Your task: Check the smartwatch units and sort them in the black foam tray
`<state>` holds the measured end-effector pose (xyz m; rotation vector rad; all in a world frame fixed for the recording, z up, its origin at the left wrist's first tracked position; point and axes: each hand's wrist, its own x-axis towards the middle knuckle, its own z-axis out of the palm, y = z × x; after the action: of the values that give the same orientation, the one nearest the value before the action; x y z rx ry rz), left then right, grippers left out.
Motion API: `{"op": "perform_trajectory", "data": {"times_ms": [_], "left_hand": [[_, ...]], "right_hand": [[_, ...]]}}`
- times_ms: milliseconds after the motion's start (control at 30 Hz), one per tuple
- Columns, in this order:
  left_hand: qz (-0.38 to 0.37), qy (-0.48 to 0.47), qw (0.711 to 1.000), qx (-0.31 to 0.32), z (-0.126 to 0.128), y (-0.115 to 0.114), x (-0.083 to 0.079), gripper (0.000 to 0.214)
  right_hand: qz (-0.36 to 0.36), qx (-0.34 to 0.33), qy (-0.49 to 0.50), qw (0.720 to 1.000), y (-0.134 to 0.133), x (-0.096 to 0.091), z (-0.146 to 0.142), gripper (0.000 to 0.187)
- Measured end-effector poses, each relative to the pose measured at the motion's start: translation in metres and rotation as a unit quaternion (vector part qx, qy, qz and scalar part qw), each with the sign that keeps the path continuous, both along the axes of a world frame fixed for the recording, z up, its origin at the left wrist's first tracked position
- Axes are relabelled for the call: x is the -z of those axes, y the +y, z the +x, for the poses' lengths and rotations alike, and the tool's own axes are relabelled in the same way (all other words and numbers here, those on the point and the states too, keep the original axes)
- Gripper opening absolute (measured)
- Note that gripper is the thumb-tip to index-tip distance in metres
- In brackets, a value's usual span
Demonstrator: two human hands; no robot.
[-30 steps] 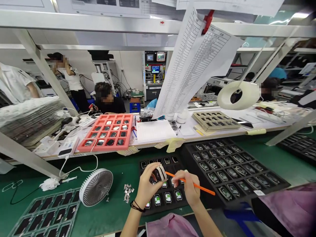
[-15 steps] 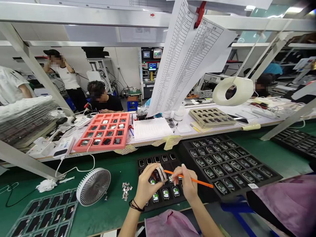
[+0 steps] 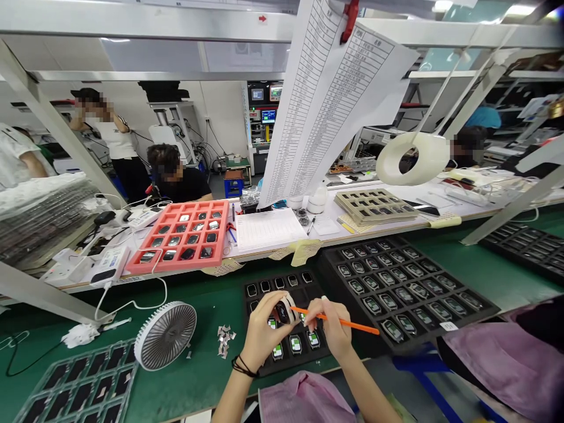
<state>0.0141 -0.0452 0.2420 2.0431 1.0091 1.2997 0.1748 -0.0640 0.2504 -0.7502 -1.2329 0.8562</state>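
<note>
Nearest the camera, a fold of pink cloth (image 3: 304,402) lies at 6 o'clock from the hands. Just above it the left hand (image 3: 263,336), a black band at its wrist, curls its fingertips tightly around a smartwatch body (image 3: 282,310). It holds the body raised over the small black tray (image 3: 304,292), dark face tipped up toward the camera. The body is too small to tell how its long axis lies. The right hand (image 3: 331,332) pinches an orange stick (image 3: 348,322) between thumb and fingers. The stick's long axis runs almost level, its tip pointing to about 9 o'clock and meeting the watch body, its tail trailing to about 4 o'clock. In the small tray, watch bodies with lit green screens sit under the hands and dark ones fill the far row. At 9 o'clock from the hands lies a scatter of small metal pieces (image 3: 224,341), then a round white desk fan (image 3: 165,335). A tray of empty black pockets (image 3: 74,388) is at 8 o'clock. At 2 o'clock a large black tray (image 3: 480,309) is filled with watch bodies. Farther off, on the white shelf, a red tray (image 3: 180,235) holds more at 11 o'clock, with a paper sheet (image 3: 267,229) at 12. Printed lists (image 3: 326,100) and a tape roll (image 3: 412,158) hang above.
</note>
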Motion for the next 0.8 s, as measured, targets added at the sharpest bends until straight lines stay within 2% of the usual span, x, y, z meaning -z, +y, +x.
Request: {"op": "perform_trajectory", "data": {"times_ms": [500, 600, 700, 800], "left_hand": [[-0.013, 0.01, 1.0, -0.019, 0.001, 0.011, 0.01, 0.042], [-0.039, 0.009, 0.999, -0.021, 0.003, 0.014, 0.01, 0.04], [-0.051, 0.03, 0.997, -0.039, 0.003, 0.018, 0.008, 0.039], [-0.042, 0.074, 0.994, -0.073, 0.001, 0.024, 0.006, 0.039]], "right_hand": [[-0.027, 0.026, -0.07, 0.997, 0.012, 0.006, -0.002, 0.054], [-0.053, 0.021, -0.065, 0.996, 0.016, 0.005, 0.002, 0.055], [-0.095, 0.045, -0.043, 0.994, 0.022, 0.006, 0.009, 0.055], [-0.16, 0.038, -0.039, 0.986, 0.028, 0.012, 0.009, 0.04]]}}
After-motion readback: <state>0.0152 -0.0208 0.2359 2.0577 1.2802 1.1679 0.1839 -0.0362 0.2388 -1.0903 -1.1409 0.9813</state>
